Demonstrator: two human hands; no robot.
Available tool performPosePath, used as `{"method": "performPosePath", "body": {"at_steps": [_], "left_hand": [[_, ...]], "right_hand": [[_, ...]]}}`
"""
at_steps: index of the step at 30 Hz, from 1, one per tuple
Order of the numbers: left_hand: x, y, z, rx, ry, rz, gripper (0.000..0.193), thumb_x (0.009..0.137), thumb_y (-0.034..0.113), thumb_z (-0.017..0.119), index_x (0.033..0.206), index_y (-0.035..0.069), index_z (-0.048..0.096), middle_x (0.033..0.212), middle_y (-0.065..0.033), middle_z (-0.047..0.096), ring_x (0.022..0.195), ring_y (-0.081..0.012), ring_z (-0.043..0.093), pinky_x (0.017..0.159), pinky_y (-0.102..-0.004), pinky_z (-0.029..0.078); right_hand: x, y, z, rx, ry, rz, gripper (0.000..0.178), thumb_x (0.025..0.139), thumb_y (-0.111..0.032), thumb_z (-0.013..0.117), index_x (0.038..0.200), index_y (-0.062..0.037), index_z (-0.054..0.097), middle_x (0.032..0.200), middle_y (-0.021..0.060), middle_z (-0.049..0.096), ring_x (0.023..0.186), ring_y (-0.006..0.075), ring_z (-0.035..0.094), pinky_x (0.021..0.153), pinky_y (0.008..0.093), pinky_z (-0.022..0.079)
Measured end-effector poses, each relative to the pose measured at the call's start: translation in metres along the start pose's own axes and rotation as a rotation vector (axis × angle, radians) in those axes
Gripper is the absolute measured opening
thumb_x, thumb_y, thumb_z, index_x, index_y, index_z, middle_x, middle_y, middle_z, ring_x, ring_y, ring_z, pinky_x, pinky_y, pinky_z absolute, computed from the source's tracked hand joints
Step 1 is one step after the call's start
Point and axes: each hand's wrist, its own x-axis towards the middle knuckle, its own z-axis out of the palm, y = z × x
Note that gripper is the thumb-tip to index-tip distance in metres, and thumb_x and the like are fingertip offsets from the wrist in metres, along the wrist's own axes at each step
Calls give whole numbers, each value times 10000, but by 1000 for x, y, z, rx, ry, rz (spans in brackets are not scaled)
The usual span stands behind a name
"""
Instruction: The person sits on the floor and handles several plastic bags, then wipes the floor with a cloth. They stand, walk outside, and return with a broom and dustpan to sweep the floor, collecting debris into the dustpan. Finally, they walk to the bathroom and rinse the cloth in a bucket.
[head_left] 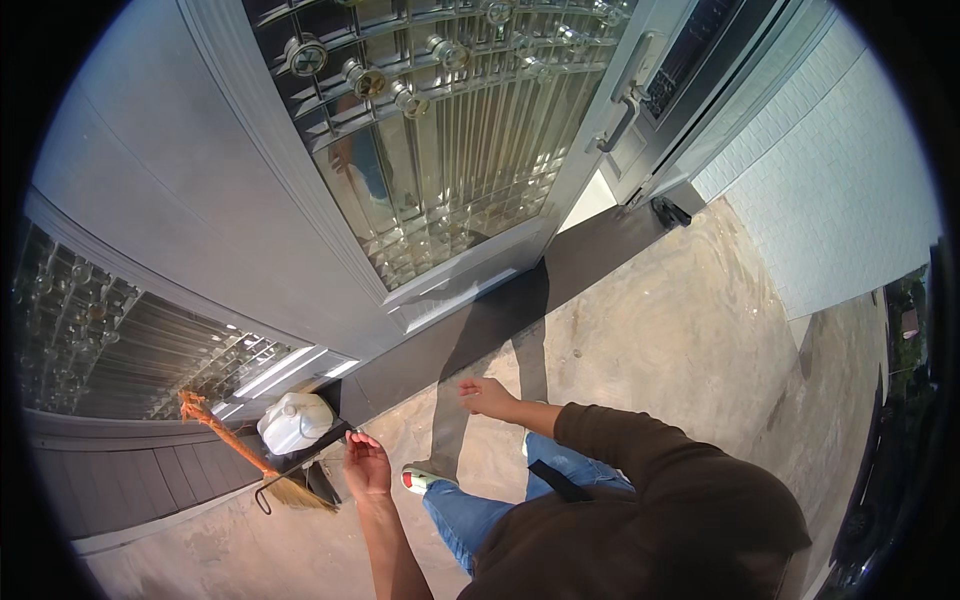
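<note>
My left hand [367, 465] is raised at the lower middle, palm up with the fingers loosely bent. No object shows clearly in it. Just beyond its fingertips, in the picture, ends a thin dark rod [300, 462] with a hooked end; I cannot tell whether they touch. My right hand [487, 397] hangs in front of my body, fingers loosely curved and apart, holding nothing visible. Left of my left hand, a broom [235, 440] with an orange-wrapped handle and straw bristles leans by the wall. Beside it stands a white plastic jug [295, 422].
Ahead is a grey double door [330, 200] with patterned glass and a metal handle [622, 120]; its right side stands ajar. A dark threshold [510, 310] runs along its foot. Black shoes [670, 212] lie near a white brick wall [840, 180]. The floor [640, 340] is sunlit concrete.
</note>
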Motion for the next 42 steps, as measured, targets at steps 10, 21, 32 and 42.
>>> {"method": "performPosePath", "body": {"at_steps": [10, 21, 32, 42], "left_hand": [[43, -325, 181, 663, 9, -459, 117, 818, 105, 612, 925, 105, 565, 724, 8, 529, 570, -50, 484, 463, -157, 391], [175, -607, 317, 970, -34, -659, 106, 843, 200, 598, 857, 108, 547, 632, 34, 481, 520, -59, 437, 450, -170, 352], [289, -854, 510, 1127, -187, -729, 254, 818, 93, 593, 1065, 96, 536, 884, -41, 600, 709, -128, 580, 599, -231, 483], [457, -879, 611, 766, -3, -172, 215, 822, 67, 582, 1033, 48, 548, 860, -55, 576, 716, -118, 556, 604, -209, 486]], "right_hand": [[-151, -39, -384, 441, 808, -231, 247, 771, -107, 637, 979, 5, 566, 731, 5, 560, 521, 53, 460, 465, 189, 377], [-115, -52, -653, 674, 1026, -292, 147, 757, -73, 646, 892, -27, 612, 731, 14, 592, 578, 63, 503, 528, 194, 417], [-59, -122, -882, 803, 1044, 1, 197, 810, -161, 614, 941, -17, 585, 664, -1, 538, 535, 67, 466, 444, 177, 366], [130, -286, -1073, 432, 714, -95, 192, 770, -110, 630, 923, 4, 614, 666, 2, 552, 511, 73, 481, 465, 205, 375]]}}
